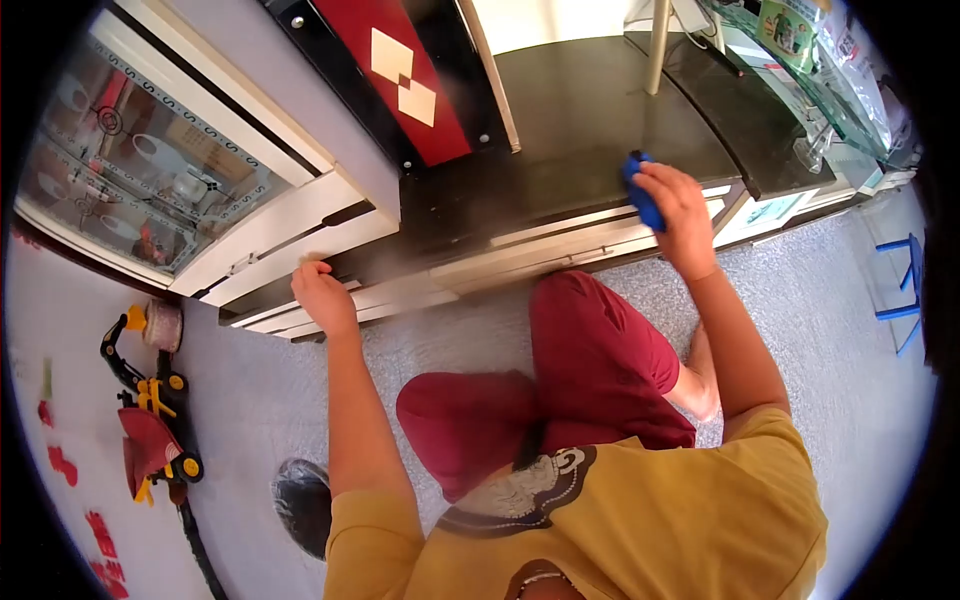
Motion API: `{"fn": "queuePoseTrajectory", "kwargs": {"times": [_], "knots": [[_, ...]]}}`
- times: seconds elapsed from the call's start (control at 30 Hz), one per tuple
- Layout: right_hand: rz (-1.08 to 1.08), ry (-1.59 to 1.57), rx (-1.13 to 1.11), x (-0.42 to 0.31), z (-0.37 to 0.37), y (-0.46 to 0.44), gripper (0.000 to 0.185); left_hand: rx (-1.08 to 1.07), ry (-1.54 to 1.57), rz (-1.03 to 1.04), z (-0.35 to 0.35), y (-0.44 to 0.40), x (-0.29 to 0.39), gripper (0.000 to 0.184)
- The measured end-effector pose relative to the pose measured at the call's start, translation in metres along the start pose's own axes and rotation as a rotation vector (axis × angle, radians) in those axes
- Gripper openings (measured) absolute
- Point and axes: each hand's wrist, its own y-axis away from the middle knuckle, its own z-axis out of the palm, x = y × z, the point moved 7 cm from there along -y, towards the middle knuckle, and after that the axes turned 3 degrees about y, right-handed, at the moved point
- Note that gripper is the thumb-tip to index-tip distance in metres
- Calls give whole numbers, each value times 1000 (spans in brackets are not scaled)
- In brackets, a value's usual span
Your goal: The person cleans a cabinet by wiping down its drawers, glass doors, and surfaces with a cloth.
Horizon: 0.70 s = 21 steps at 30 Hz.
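Observation:
My right hand (682, 215) is closed around a blue object (645, 195), which it holds above the front edge of the dark countertop (580, 130), at the right. What the blue object is cannot be made out. At the left, my left hand (325, 297) is at the counter's front edge, beside the white cabinet, its fingers bent together. A small pale thing (310, 259) shows at its fingertips, too small to name. White drawer fronts (560, 250) run below the countertop between my hands.
A red and black panel (410, 80) stands on the counter. The glass-fronted cabinet (160, 160) is at the left, above a toy digger (155, 420) and a dark round object (302, 505). A glass shelf (830, 100) and blue stool (905, 290) are at the right.

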Motion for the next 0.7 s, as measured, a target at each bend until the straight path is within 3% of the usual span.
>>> {"fn": "queuePoseTrajectory", "kwargs": {"times": [0.17,0.27,0.33,0.47,0.6,0.7], "knots": [[130,128,-63,52,-28,15,63,19,3,-5,-2,1,3,14],[223,118,-66,47,-23,17,63,56,-16,-19,-3,1,7,14],[173,72,-63,33,-19,12,63,70,-53,-56,-2,0,15,14],[47,-74,-132,-37,13,-7,61,81,-83,-80,1,2,16,16],[-83,-103,-124,-115,75,-31,43,99,-61,-69,3,3,10,16],[-206,-226,9,-183,111,-45,40,105,-79,-34,-2,3,16,16]]}}
